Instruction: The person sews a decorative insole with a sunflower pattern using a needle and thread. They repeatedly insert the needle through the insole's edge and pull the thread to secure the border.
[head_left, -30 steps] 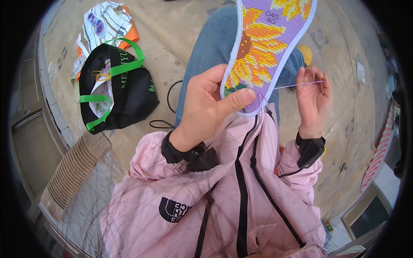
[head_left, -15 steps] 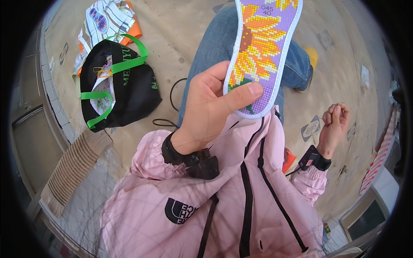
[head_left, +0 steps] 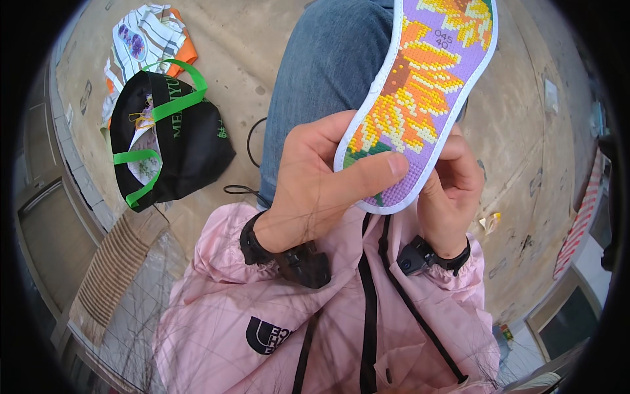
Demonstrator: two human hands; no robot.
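Observation:
A shoe insole (head_left: pixel 420 92), purple with yellow and orange stitched flowers and a pale blue edge, is tilted up before me. My left hand (head_left: pixel 321 174) grips its lower end, thumb flat on the stitched face and the other fingers hidden behind. At the insole's lower right edge, partly behind it, my right hand (head_left: pixel 453 190) has its fingers curled together. Whatever they pinch is hidden or too small to make out. Both wrists wear black straps with small devices.
To the left stands a black bag (head_left: pixel 190 144) with green handles, with cloth and yellow thread inside. Beyond it lies striped fabric (head_left: pixel 154 33) with another patterned insole shape (head_left: pixel 132 43). A ribbed brown mat (head_left: pixel 115 269) and a small yellow-white scrap (head_left: pixel 489 222) are on the floor.
My right hand has come in from the far right to the insole's lower right edge. The insole, still in my left hand, has shifted right and down and tilted a little.

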